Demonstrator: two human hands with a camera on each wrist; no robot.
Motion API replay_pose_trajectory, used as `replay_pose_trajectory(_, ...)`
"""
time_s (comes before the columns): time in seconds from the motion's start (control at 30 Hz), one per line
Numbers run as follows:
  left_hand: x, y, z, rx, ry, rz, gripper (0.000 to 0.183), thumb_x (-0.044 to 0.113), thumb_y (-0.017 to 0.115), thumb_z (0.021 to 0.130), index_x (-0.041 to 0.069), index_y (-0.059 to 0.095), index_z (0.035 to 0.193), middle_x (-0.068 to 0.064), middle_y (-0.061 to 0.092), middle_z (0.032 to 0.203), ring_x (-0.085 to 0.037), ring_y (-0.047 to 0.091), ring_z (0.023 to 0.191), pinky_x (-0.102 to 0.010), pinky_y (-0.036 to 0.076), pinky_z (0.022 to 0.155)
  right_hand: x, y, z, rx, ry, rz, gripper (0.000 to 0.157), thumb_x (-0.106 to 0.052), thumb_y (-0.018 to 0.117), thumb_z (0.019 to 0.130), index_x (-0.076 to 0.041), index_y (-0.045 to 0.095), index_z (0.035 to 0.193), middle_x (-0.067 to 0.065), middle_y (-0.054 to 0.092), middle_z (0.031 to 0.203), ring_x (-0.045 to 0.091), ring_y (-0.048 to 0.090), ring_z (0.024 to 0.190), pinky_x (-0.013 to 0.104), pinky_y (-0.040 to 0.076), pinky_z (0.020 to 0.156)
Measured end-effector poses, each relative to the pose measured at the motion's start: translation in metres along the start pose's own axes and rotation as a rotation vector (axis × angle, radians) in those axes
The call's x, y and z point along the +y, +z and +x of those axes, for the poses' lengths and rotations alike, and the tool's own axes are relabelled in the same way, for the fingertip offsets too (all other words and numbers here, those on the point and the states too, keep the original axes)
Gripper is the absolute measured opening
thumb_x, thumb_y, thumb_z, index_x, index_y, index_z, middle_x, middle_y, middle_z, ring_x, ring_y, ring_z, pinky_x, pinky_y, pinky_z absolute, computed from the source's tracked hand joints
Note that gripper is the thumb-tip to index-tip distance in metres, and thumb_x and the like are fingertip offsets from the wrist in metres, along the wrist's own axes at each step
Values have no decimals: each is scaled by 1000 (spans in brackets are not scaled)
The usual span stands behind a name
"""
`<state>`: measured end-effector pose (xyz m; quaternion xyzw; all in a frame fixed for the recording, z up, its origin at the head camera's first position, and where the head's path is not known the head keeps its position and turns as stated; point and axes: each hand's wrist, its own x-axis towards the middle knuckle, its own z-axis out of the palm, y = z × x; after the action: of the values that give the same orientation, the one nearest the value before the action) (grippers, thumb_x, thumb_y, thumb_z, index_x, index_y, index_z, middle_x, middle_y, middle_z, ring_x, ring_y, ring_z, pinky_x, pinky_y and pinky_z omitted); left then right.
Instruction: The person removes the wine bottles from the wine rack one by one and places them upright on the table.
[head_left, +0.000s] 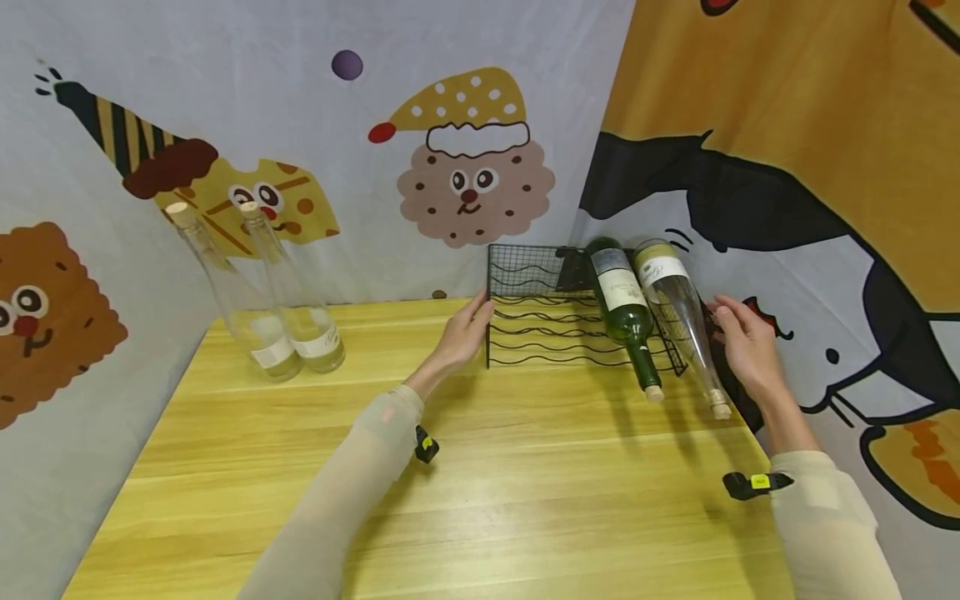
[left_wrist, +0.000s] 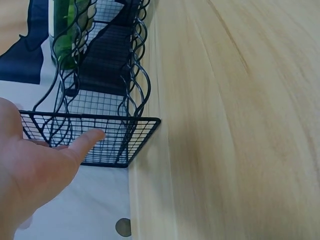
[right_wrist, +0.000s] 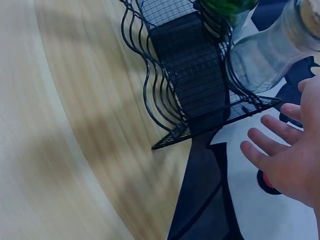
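Left hand (left_wrist: 42,172) is right up at the mesh end of a black wire rack (left_wrist: 100,117), one finger stretched across the mesh; green bottle (left_wrist: 62,47) sits behind the wavy wires, partly cropped; wood table (left_wrist: 230,125) fills the right side.

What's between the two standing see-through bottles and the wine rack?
In the head view, the left hand and bare wooden tabletop lie between the clear corked bottles and the black wire wine rack.

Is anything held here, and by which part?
Nothing appears held: the left hand lays its thumb against the left end panel of the wire rack; the right hand is open beside its right end.
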<state>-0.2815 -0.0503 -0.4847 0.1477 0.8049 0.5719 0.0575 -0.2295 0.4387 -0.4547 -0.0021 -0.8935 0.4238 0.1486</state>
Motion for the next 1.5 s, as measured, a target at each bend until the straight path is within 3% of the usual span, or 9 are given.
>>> replay_pose_trajectory(0.1, -1, -1, 1, -14, 2, -39, 71, 52, 33, 124, 14, 21, 183, 7, 42, 60, -11, 33, 51, -35, 44, 60, -3, -2, -2, 30, -39, -17, 60, -42, 40, 124, -6, 47, 172, 30, 58, 164, -23, 51, 118, -4, 46, 93)
replay_pose_trajectory(0.33, -3, -2, 1, -24, -9, -70, 72, 54, 35, 123, 16, 20, 183, 4, 43, 65, -12, 31, 54, -29, 41, 57, -20, -4, -11, 64, -37, -118, 60, -49, 42, 122, -20, 45, 175, 20, 58, 170, -16, 49, 139, 3, 38, 113)
replay_pose_trajectory(0.53, -2, -1, 1, -18, -20, -70, 69, 54, 35, 123, 22, 21, 183, 8, 39, 60, -11, 31, 52, -28, 40, 55, -38, -4, -18, 84, -122, -122, 54, -38, 48, 122, -18, 49, 173, 23, 57, 170, 31, 58, 156, -2, 35, 113)
replay_pose_trajectory(0.67, -2, -1, 1, -16, -19, -70, 71, 56, 35, 123, 22, 20, 183, 9, 40, 58, -11, 31, 51, -29, 39, 54, -53, -4, -25, 65, -170, -125, 53, -32, 53, 121, -18, 51, 171, 23, 54, 172, 56, 51, 155, 37, 42, 137)
replay_pose_trajectory(0.8, -3, -1, 2, -14, -22, -62, 72, 58, 35, 122, 23, 20, 183, 9, 40, 58, -10, 31, 50, -29, 39, 53, -67, -2, -33, 50, -219, -138, 51, -30, 57, 119, -21, 54, 170, 22, 52, 173, 55, 49, 158, 71, 38, 133)
replay_pose_trajectory(0.9, -3, 0, 2, -12, -24, -60, 71, 57, 34, 122, 24, 20, 183, 9, 40, 58, -10, 31, 50, -29, 40, 53, -74, 1, -37, 63, -302, -142, 49, -23, 61, 118, -20, 58, 167, 22, 57, 170, 32, 52, 161, 43, 40, 138)
replay_pose_trajectory(1.03, -3, 1, 2, -9, -18, -60, 69, 54, 34, 123, 22, 20, 183, 9, 40, 57, -11, 30, 49, -31, 41, 55, -80, 5, -41, 69, -449, -151, 49, -9, 67, 112, -16, 65, 161, 23, 63, 164, -10, 47, 153, 3, 32, 121)
replay_pose_trajectory(1.13, -4, 1, 2, -10, -16, -57, 69, 54, 34, 123, 22, 21, 183, 9, 40, 57, -11, 30, 49, -32, 42, 55, -84, 8, -46, 40, -534, -157, 52, 0, 72, 106, -11, 68, 157, 25, 64, 161, -19, 43, 151, 0, 30, 121)
replay_pose_trajectory(1.5, -3, 0, 1, -14, -24, -72, 71, 55, 34, 123, 21, 20, 183, 10, 39, 55, -11, 29, 47, -30, 39, 51, -94, 19, -58, -85, -718, -206, 58, 17, 80, 87, -2, 77, 141, 24, 71, 151, -5, 50, 155, 0, 32, 123)
